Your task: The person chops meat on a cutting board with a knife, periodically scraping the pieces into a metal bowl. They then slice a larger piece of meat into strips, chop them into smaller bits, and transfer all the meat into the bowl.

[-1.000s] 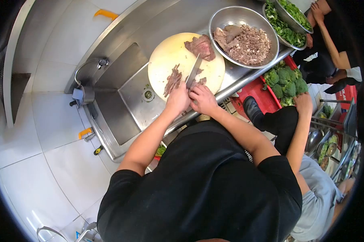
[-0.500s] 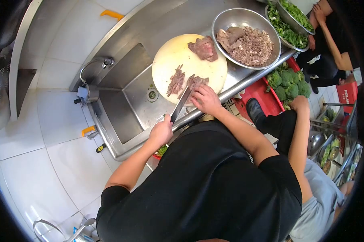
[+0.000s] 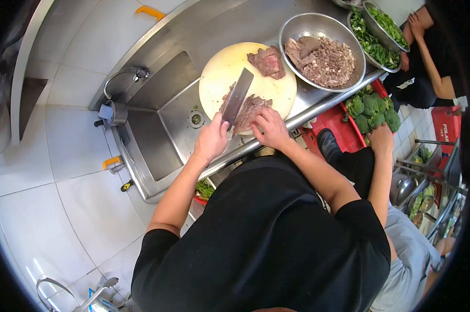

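Note:
My left hand (image 3: pixel 211 139) grips the handle of a broad-bladed knife (image 3: pixel 237 99), its blade slanting up over the round cutting board (image 3: pixel 219 65). Strips of meat lie partly hidden under and beside the blade. On the board's lower right, my right hand (image 3: pixel 270 127) has curled fingers on sliced meat (image 3: pixel 251 112), close to the blade. A larger piece of meat (image 3: pixel 267 62) rests at the board's upper right, apart from both hands.
A steel bowl (image 3: pixel 323 86) of chopped meat stands right of the board; bowls of greens (image 3: pixel 378 49) are beyond. The sink (image 3: pixel 172 140) lies left. A co-worker's hand (image 3: pixel 381 139) touches broccoli (image 3: pixel 372 109) in a red crate. Another person (image 3: pixel 432 62) is at the upper right.
The knife has swung up from below the sliced meat to its left, over the strips. My left hand has moved up with it. The sliced meat looks more spread out.

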A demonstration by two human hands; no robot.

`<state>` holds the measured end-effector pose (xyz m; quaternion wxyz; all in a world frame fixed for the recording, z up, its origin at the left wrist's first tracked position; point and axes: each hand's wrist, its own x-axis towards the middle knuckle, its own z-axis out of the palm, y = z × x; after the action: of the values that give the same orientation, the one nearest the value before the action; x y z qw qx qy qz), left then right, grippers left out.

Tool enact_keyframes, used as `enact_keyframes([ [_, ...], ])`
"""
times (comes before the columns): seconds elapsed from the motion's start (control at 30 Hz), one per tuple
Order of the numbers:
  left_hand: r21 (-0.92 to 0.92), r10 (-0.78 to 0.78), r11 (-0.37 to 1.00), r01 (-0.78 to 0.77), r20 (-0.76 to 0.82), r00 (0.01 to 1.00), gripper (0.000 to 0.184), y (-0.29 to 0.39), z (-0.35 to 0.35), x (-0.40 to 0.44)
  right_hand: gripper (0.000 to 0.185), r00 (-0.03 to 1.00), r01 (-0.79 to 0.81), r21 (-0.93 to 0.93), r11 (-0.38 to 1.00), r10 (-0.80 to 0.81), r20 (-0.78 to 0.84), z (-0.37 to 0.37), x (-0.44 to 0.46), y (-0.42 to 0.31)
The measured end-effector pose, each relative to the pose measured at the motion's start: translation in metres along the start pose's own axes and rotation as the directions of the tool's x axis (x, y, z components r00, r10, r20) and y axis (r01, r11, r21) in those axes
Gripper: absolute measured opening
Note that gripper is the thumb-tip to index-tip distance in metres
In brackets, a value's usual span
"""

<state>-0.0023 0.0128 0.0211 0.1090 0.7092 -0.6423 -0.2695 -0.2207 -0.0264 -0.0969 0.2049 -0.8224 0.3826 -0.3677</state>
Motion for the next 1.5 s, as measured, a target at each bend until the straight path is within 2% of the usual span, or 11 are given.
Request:
enact_keyframes([
  [0.1,0.070,-0.024,0.997,0.020,0.065,0.998,0.022,0.002,0.015,-0.001,0.017,0.992,-0.075,-0.046,0.996,0.079,0.093,0.001,-0.001,0.008],
  [0.37,0.219,-0.096,0.975,0.040,0.252,0.963,0.023,-0.004,0.029,-0.027,0.021,0.996,-0.012,-0.143,0.990,0.025,0.091,0.008,0.005,0.013],
  [0.6,0.156,-0.030,0.988,-0.010,0.248,0.968,0.030,-0.013,0.046,-0.014,0.023,0.996,-0.050,-0.129,0.990,0.059,0.067,0.013,-0.005,0.013],
  [0.7,0.201,-0.186,0.971,0.126,0.311,0.932,0.030,-0.032,0.024,-0.067,0.022,0.999,-0.033,-0.139,0.990,0.037,0.022,0.013,-0.004,0.018],
  [0.8,0.191,-0.182,0.972,0.134,0.261,0.948,0.028,-0.052,0.033,-0.086,0.020,0.999,-0.043,-0.113,0.993,0.044,0.008,0.015,-0.009,0.015],
  [0.93,0.187,-0.135,0.979,0.085,0.270,0.954,0.025,-0.031,0.018,-0.060,0.019,0.999,-0.040,0.007,0.999,0.040,-0.006,0.003,-0.005,0.015],
  [1.1,0.166,-0.087,0.985,0.048,0.232,0.969,0.024,0.012,0.030,-0.025,0.019,1.000,0.001,-0.130,0.991,0.002,0.022,0.000,0.002,0.014],
  [1.17,0.193,-0.096,0.980,0.047,0.252,0.963,0.024,0.014,0.044,-0.002,0.018,0.998,-0.012,-0.153,0.988,0.020,0.055,0.003,0.003,0.016],
  [1.27,0.107,-0.021,0.994,0.000,0.198,0.980,0.025,0.000,0.060,0.012,0.016,0.997,-0.041,-0.144,0.989,0.050,0.056,0.006,0.000,0.017],
  [1.43,0.183,-0.130,0.980,0.081,0.273,0.953,0.025,-0.027,0.041,-0.054,0.017,0.998,-0.060,-0.119,0.991,0.063,0.018,0.008,-0.003,0.019],
  [1.5,0.210,-0.177,0.970,0.118,0.285,0.942,0.024,-0.033,0.030,-0.070,0.018,0.999,-0.011,-0.101,0.995,0.007,-0.045,0.008,-0.007,0.021],
])
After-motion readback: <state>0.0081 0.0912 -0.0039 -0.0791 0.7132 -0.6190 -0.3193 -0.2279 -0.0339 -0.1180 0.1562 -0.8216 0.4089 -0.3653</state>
